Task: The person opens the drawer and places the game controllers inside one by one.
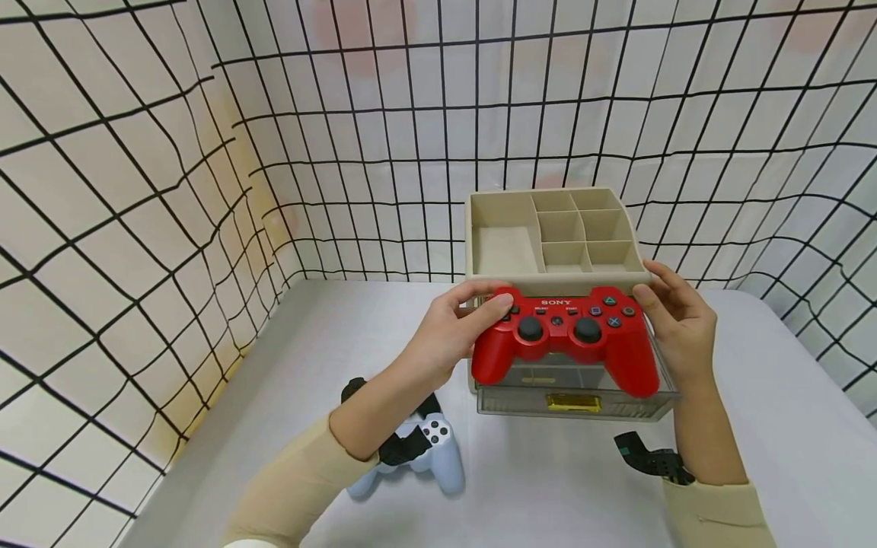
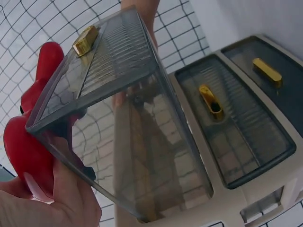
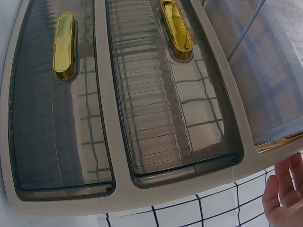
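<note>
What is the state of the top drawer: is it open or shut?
Open: the top drawer juts out from the organizer, while the lower drawers sit flush.

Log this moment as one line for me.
Left hand: grips red controller above top drawer | Right hand: at side of organizer, contact unclear | Top drawer: pulled out | Lower drawers: shut | Light-blue controller: on table

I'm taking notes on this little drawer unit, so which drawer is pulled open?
The top drawer, just under the compartmented tray: it juts forward from the unit, while the middle drawer and bottom drawer sit closed.
</note>
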Available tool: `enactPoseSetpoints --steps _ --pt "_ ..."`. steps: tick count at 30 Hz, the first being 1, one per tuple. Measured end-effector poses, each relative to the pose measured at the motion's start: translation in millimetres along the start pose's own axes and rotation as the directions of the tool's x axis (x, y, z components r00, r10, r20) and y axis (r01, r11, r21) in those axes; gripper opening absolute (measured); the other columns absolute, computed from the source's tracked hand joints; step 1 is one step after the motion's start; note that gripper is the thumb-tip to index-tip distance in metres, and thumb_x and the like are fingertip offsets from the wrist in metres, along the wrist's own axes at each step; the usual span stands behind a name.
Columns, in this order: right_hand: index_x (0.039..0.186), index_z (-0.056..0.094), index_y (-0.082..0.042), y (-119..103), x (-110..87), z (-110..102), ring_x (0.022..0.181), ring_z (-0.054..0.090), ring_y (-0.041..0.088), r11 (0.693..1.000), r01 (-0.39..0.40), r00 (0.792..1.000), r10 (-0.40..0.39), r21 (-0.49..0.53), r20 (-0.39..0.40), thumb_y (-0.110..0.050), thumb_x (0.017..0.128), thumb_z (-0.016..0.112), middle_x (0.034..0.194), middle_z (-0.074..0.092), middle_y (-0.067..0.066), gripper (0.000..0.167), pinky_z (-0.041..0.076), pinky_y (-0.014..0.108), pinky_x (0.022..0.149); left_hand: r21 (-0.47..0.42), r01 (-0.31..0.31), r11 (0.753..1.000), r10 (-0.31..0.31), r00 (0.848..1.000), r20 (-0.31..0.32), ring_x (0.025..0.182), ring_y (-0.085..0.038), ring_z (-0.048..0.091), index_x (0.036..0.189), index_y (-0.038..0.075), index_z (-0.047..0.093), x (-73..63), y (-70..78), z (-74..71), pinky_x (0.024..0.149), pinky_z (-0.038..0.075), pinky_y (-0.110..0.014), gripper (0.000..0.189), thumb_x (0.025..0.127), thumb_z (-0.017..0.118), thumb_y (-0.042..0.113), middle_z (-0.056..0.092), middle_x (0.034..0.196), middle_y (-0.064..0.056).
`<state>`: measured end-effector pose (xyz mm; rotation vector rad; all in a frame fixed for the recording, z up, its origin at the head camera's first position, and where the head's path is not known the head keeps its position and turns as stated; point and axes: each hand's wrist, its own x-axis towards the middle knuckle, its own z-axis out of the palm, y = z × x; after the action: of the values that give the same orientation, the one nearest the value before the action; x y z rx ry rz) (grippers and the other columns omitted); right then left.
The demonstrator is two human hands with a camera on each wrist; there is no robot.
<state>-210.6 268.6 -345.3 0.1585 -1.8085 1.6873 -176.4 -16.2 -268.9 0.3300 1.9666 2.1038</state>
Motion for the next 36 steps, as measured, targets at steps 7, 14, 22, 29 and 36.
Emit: enactPoseSetpoints --steps 7,14,22,29,36 --pt "0.130 0.064 -0.008 0.6 0.4 -0.3 0.097 0.063 0.011 1.000 0.024 1.000 -0.024 -0.019 0.015 0.000 0.094 0.061 0.106 0.069 -0.006 0.037 0.048 0.012 0.081 0.016 -0.012 1.000 0.012 1.000 -0.002 0.085 -0.023 0.067 0.128 0.009 0.061 1.8 0.3 5.2 0.075 0.058 -0.039 0.033 0.096 0.063 0.019 0.065 0.105 -0.016" --pt "0.129 0.064 -0.007 0.8 0.9 0.1 0.093 0.063 0.011 0.999 0.037 0.999 -0.037 -0.012 0.005 0.001 0.093 0.061 0.103 0.070 -0.007 0.036 0.049 0.012 0.079 0.004 -0.048 0.999 0.048 0.996 -0.069 0.086 -0.023 0.065 0.127 0.011 0.059 4.3 -0.2 12.3 0.074 0.058 -0.039 0.033 0.096 0.064 0.019 0.062 0.101 -0.014" --pt "0.129 0.064 -0.009 0.4 0.9 0.8 0.093 0.063 0.009 0.999 0.025 1.000 -0.024 -0.032 0.005 0.000 0.094 0.061 0.102 0.069 -0.008 0.037 0.049 0.011 0.080 0.225 -0.185 0.956 0.205 0.976 -0.069 0.076 -0.017 0.058 0.128 0.017 0.060 4.2 -8.2 20.2 0.066 0.056 -0.030 0.037 0.094 0.067 0.028 0.057 0.084 -0.008" --pt "0.129 0.064 -0.009 -1.1 1.0 1.1 0.094 0.064 0.008 0.999 0.014 1.000 -0.014 -0.046 -0.004 -0.001 0.094 0.061 0.102 0.069 -0.009 0.036 0.048 0.011 0.082 0.417 -0.282 0.864 0.320 0.947 -0.022 0.072 -0.012 0.058 0.128 0.016 0.060 0.2 -11.3 26.0 0.060 0.051 -0.025 0.037 0.094 0.068 0.027 0.060 0.082 -0.001" --pt "0.128 0.065 -0.008 -1.8 -0.1 1.2 0.093 0.064 0.009 0.999 0.009 1.000 -0.009 -0.031 -0.010 0.000 0.094 0.062 0.102 0.069 -0.008 0.036 0.048 0.011 0.082 0.486 -0.314 0.816 0.343 0.939 0.030 0.069 -0.010 0.059 0.129 0.015 0.057 -2.1 -13.8 28.9 0.058 0.051 -0.024 0.037 0.095 0.067 0.024 0.060 0.083 0.000"
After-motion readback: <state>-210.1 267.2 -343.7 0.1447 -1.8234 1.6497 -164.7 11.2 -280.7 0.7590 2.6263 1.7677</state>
